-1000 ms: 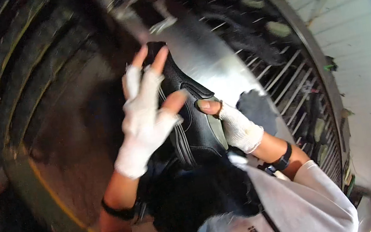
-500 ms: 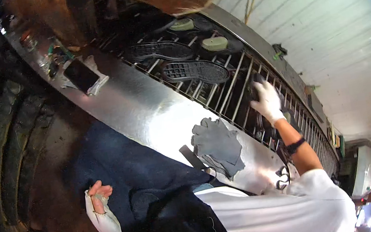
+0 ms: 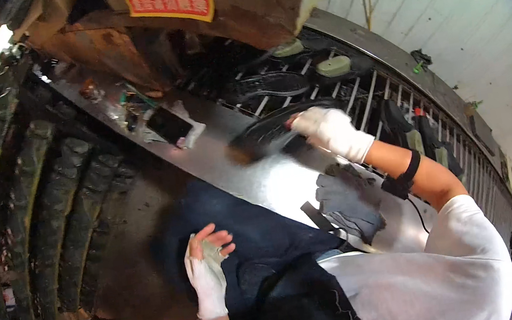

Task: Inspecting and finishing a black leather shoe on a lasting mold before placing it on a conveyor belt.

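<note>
My right hand (image 3: 334,136), in a white glove with bare fingertips, is closed on a black shoe sole (image 3: 259,134). The sole is smeared by motion and hangs over the near edge of the roller conveyor (image 3: 362,99) and the metal ledge. My left hand (image 3: 208,265), in a worn white glove with bare fingers, is held up in front of the dark blue apron (image 3: 252,226). Its fingers are apart and nothing is in it. Another black sole (image 3: 268,85) lies on the rollers, with a pale green pad (image 3: 333,66) beyond it.
Grey gloves (image 3: 347,203) lie on the metal ledge (image 3: 226,131). Farther left on it, a dark flat rectangle (image 3: 167,126) rests on a cloth. A brown metal hood (image 3: 248,10) with a yellow sign overhangs the conveyor. Dark curved racks (image 3: 49,222) stand at left.
My right hand has come from the rollers leftward and nearer, with a sole in it. My left hand has risen, its fingers spreading. The whole view has shifted.
</note>
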Available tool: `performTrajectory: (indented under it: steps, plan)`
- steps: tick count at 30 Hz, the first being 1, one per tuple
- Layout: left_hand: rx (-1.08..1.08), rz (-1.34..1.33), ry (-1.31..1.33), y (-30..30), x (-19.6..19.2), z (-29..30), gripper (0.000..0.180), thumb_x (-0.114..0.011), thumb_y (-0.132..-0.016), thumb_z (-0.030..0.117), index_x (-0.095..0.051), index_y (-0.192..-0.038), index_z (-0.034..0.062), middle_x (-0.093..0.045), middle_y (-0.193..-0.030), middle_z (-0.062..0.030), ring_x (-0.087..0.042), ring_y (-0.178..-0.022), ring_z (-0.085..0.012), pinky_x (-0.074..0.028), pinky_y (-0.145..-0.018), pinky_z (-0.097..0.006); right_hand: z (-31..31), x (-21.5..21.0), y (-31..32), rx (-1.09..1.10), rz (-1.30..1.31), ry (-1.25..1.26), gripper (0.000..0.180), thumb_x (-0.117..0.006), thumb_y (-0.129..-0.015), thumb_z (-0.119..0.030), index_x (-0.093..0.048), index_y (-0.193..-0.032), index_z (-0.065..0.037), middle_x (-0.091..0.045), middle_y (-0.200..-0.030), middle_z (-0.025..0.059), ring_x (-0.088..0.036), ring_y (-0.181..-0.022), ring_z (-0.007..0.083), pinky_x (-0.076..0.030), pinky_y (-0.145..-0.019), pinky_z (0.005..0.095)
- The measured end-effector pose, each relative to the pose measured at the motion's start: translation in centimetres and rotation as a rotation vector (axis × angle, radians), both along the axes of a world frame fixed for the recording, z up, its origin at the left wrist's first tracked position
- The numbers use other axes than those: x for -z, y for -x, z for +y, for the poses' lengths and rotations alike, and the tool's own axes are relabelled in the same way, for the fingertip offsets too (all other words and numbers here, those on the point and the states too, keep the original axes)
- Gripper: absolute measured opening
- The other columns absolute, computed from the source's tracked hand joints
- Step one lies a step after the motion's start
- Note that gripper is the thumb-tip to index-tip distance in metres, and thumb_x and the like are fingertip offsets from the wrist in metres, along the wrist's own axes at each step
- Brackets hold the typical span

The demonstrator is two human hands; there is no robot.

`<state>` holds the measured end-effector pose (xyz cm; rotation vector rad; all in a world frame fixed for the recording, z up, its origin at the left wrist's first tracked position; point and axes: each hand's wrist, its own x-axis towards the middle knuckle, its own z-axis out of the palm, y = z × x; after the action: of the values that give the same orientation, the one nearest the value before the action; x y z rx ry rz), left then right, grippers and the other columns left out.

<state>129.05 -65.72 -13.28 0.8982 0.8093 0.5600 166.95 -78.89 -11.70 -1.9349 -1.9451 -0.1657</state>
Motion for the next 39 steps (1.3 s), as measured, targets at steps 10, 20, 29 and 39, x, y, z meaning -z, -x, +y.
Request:
performTrajectory:
  steps: [10, 20, 29, 39]
  plan:
    - [-0.271, -0.022, 0.32, -2.1, 1.3, 0.4, 0.04, -0.065, -0.089, 0.025, -0.054, -0.121, 0.0035, -0.061, -0.116, -0.0086, -0.06, -0.103, -0.0246, -0.05, -0.088, -0.043, -0.1, 6.3, -11.0, 0.861, 1.399, -0.056, 0.08, -0.074, -0.08, -0.053, -0.047, -0.131, 0.002, -0.062, -0.092, 0.0121, -0.062, -0.081, 0.023, -0.055, -0.075, 0.0367]
    - [-0.192, 0.192, 0.342, -0.7, 2.2, -1.8, 0.057, -0.063, -0.092, 0.032, -0.044, -0.135, -0.0004, -0.054, -0.126, -0.0126, -0.055, -0.109, -0.0228, -0.045, -0.094, -0.035, 2.1, 10.1, -22.7, 0.893, 1.376, 0.039, 0.064, -0.063, -0.084, -0.049, -0.044, -0.132, -0.01, -0.046, -0.135, 0.0077, -0.044, -0.121, 0.0262, -0.032, -0.106, 0.0467]
    - [-0.086, 0.364, -0.671, 2.0, -0.3, 1.3, 0.044, -0.046, -0.103, 0.026, -0.047, -0.134, -0.0041, -0.055, -0.129, -0.015, -0.052, -0.121, -0.0225, -0.038, -0.106, -0.035, -9.4, 5.9, -11.3, 0.759, 1.888, -0.101, 0.044, -0.057, -0.092, -0.037, -0.055, -0.125, -0.007, -0.064, -0.117, 0.0113, -0.064, -0.104, 0.0254, -0.053, -0.092, 0.0384]
    - [-0.141, -0.304, -0.088, -3.9, -1.2, 1.0, 0.071, -0.063, -0.092, 0.04, -0.031, -0.145, 0.0051, -0.054, -0.13, -0.0181, -0.054, -0.121, -0.0297, -0.045, -0.102, -0.045, -2.0, -4.6, 15.6, 0.021, 1.313, 0.623, 0.07, -0.082, -0.073, -0.036, -0.052, -0.125, 0.002, -0.059, -0.119, 0.0083, -0.055, -0.1, 0.0141, -0.047, -0.086, 0.0275]
